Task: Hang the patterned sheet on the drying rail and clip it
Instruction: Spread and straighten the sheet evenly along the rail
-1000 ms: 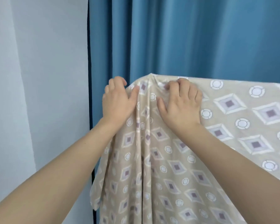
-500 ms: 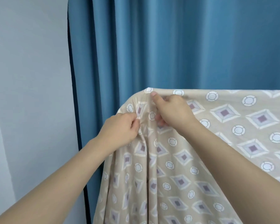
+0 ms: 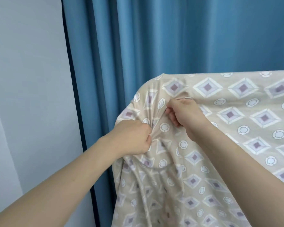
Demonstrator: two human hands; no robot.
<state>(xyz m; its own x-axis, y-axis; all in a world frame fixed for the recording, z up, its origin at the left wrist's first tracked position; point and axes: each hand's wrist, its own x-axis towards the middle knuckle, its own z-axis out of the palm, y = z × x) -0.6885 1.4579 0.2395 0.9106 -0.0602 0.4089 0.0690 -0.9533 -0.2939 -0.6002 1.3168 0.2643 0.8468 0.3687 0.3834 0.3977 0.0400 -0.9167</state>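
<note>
left hand [image 3: 131,138], right hand [image 3: 183,113], fists bunching sheet [image 3: 236,128]

Single head-worn view, wide-angle, facing forward at about hand height, close on draped sheet [image 3: 220,128]; blue curtain [image 3: 154,38] fills background, pale wall [image 3: 23,79] at left edge.
</note>
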